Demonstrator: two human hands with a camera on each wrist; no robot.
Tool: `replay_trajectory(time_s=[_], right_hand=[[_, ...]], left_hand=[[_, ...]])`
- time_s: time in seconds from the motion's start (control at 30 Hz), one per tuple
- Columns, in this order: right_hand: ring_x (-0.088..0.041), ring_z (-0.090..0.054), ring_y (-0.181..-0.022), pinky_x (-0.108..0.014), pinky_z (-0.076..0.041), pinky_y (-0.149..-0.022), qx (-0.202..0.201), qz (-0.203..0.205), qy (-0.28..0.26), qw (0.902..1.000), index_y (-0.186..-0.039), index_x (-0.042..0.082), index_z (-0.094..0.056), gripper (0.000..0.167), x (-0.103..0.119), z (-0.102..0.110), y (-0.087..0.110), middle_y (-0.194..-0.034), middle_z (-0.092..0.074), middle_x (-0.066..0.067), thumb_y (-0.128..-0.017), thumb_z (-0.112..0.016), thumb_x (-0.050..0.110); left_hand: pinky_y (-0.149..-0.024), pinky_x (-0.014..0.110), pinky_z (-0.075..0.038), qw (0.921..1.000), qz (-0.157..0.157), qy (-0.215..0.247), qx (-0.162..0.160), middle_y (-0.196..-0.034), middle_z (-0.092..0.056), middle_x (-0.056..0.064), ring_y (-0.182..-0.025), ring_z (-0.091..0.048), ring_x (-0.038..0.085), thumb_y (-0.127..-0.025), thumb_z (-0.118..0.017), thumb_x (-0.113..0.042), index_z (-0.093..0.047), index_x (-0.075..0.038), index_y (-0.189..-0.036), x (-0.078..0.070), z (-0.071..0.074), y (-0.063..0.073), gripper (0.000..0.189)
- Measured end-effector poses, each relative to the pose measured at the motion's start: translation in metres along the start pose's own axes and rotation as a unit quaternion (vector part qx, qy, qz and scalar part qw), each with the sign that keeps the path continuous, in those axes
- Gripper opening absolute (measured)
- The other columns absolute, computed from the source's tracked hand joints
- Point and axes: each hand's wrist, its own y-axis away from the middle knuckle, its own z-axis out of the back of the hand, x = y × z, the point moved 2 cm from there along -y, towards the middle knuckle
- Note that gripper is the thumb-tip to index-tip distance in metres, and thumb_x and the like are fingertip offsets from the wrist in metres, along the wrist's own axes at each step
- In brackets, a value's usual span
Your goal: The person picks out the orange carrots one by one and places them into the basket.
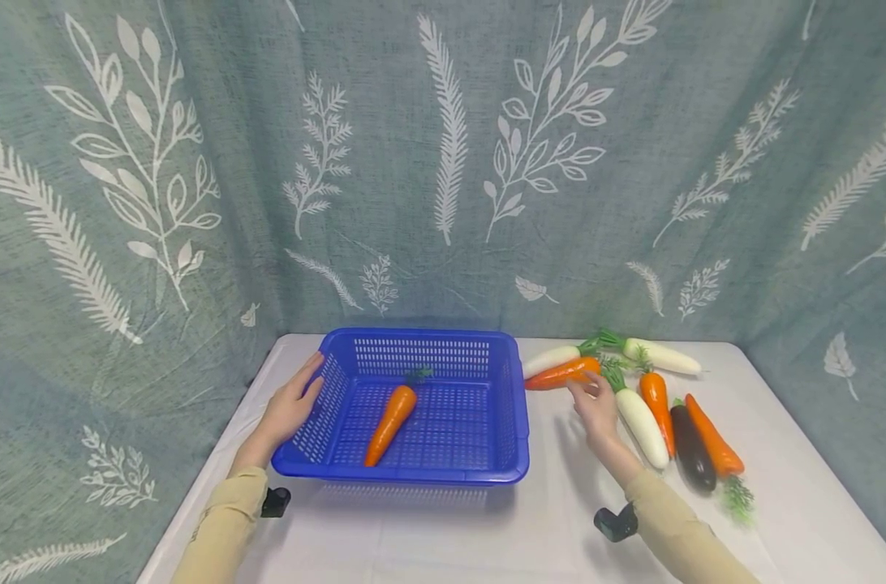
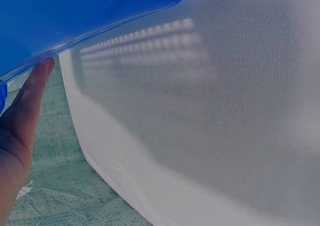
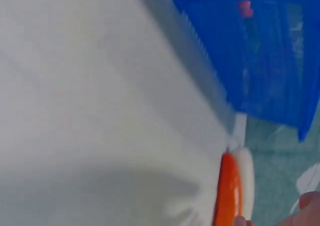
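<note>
A blue plastic basket (image 1: 519, 438) with slotted walls stands on the table, an orange carrot (image 1: 392, 423) lying slanted inside it. My left hand (image 1: 291, 405) rests on the basket's left rim, its fingers fairly straight. The left wrist view has one digit touching the rim from below; the other fingers are hidden. To the basket's right, my right hand (image 1: 596, 410) is at the thick end of another carrot (image 1: 556, 375), thumb and fingers spread apart. In the right wrist view that carrot (image 3: 229, 188) lies beside a white radish (image 3: 246, 176), with a fingertip at its near end.
Right of my right hand lie a white radish (image 1: 642, 426), a carrot (image 1: 656, 405), a dark eggplant (image 1: 693, 450) and another carrot (image 1: 716, 442). Two more white radishes (image 1: 552, 359) (image 1: 665, 357) lie near the table's back edge. A patterned green curtain (image 1: 443, 162) surrounds the white table (image 1: 428, 543).
</note>
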Motion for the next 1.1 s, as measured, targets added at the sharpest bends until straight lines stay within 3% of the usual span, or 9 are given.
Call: replay_trajectory(time_s=[0.23, 0.5, 1.1], right_hand=[[-0.042, -0.042, -0.128, -0.049, -0.041, -0.106, -0.001, -0.036, -0.019, 0.9992, -0.149, -0.001, -0.02, 0.064, -0.01, 0.006, -0.018, -0.143, -0.034, -0.031, -0.095, -0.048, 0.02], [-0.041, -0.043, -0.124, -0.049, -0.041, -0.106, -0.021, -0.037, -0.051, 0.9978, -0.15, 0.004, -0.02, 0.062, -0.023, 0.01, -0.036, -0.143, -0.032, -0.031, -0.095, -0.047, 0.017], [-0.044, -0.029, -0.137, -0.052, -0.032, -0.112, 0.014, -0.006, 0.061, 0.998, -0.15, -0.002, -0.009, 0.072, -0.027, 0.009, -0.054, -0.151, -0.021, -0.031, -0.095, -0.049, 0.02]], left_hand=[[-0.113, 0.058, -0.023, 0.9999, -0.009, -0.002, -0.007, -0.153, -0.026, 0.024, -0.139, -0.026, 0.045, -0.102, -0.036, -0.016, -0.031, 0.004, -0.145, -0.003, 0.0, 0.002, 0.047], [-0.114, 0.056, -0.022, 1.0, -0.004, 0.007, -0.002, -0.153, -0.026, 0.023, -0.14, -0.025, 0.044, -0.102, -0.037, -0.015, -0.031, 0.005, -0.145, 0.0, -0.002, 0.002, 0.047], [-0.115, 0.056, -0.021, 0.9999, -0.004, 0.007, -0.009, -0.153, -0.026, 0.022, -0.14, -0.025, 0.043, -0.103, -0.036, -0.016, -0.031, 0.003, -0.145, -0.002, 0.001, 0.002, 0.047]])
